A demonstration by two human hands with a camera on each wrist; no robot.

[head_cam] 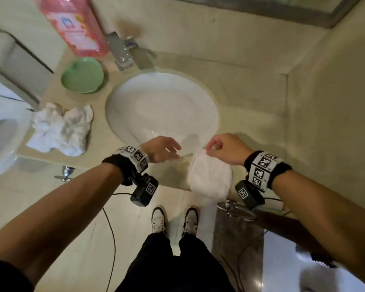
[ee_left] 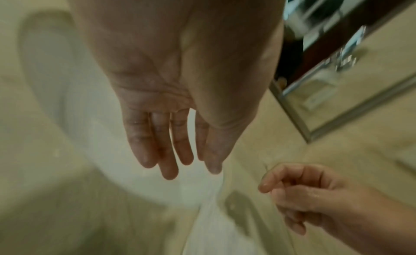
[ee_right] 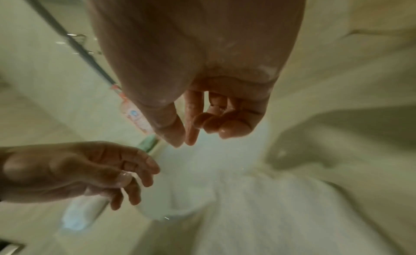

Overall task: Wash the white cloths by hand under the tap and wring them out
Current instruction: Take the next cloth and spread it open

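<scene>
One white cloth (head_cam: 209, 178) hangs over the counter's front edge, just right of the white sink (head_cam: 160, 102). My left hand (head_cam: 167, 147) hovers over the sink's near rim with straight, wet fingers (ee_left: 180, 143) and holds nothing. My right hand (head_cam: 220, 147) is just above the cloth's top corner with its fingers curled (ee_right: 213, 123) and thumb and forefinger close together. The left wrist view shows bare counter between that hand (ee_left: 315, 193) and the cloth (ee_left: 211, 223). More crumpled white cloths (head_cam: 61, 129) lie on the counter left of the sink. No water shows under the tap (head_cam: 122, 51).
A green dish (head_cam: 82, 75) and a pink bottle (head_cam: 76, 24) stand at the back left of the counter. A toilet (head_cam: 0, 133) is at the far left. A mirror frame (head_cam: 261, 9) runs along the back wall. Below are my shoes (head_cam: 175, 220) and a cable (head_cam: 112, 239).
</scene>
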